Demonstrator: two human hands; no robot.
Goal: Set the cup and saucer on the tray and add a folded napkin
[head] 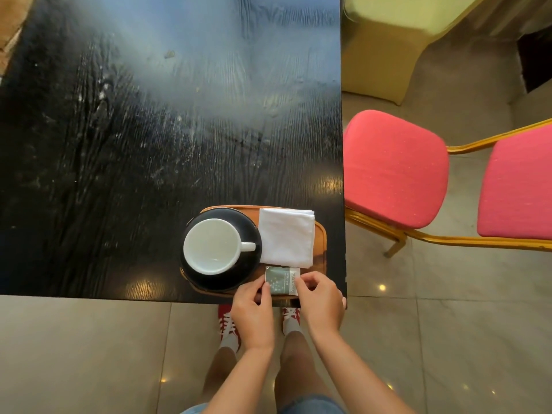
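A white cup (212, 245) stands on a black saucer (251, 231), handle pointing right. The saucer rests on the left half of a wooden tray (320, 234) at the table's near right corner. A folded white napkin (286, 236) lies on the tray's right half, beside the saucer. A small green packet (282, 280) sits at the tray's near edge. My left hand (252, 312) pinches the packet's left edge. Fingers of my right hand (319, 300) hold its right edge.
The black wooden table (134, 159) ends just right of the tray. A red cushioned chair (394, 168) with a gold frame stands to the right, with a yellow-covered chair (382, 46) behind it. Tiled floor (74, 354) lies below.
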